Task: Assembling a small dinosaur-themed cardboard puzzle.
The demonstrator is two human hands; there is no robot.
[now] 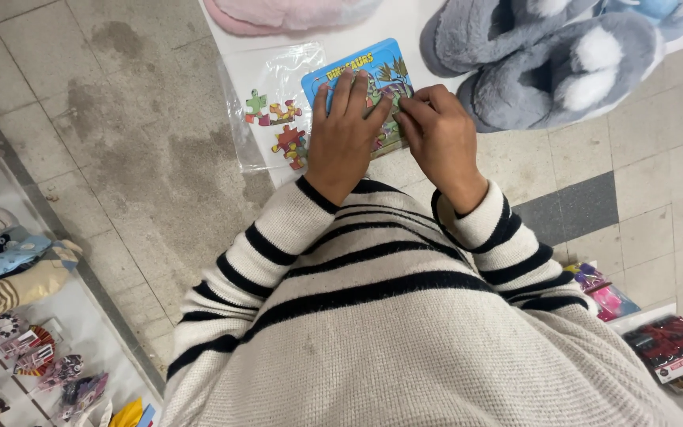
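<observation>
A small blue-framed dinosaur jigsaw board (379,65) lies on a white surface (357,35). My left hand (343,134) rests flat on it, fingers spread and pressing down on the picture. My right hand (439,138) is beside it, fingertips curled onto the board's right part; whether a piece is pinched there is hidden. A few loose coloured puzzle pieces (277,125) lie on a clear plastic bag (266,87) just left of the board. Both arms wear a cream sweater with black stripes.
Grey fluffy slippers (547,59) sit right of the board and a pink plush item (290,14) behind it. Socks (9,269) and small packaged accessories (33,352) fill a shelf at left. Packaged toys (669,348) lie at lower right. Tiled floor (120,158) lies below.
</observation>
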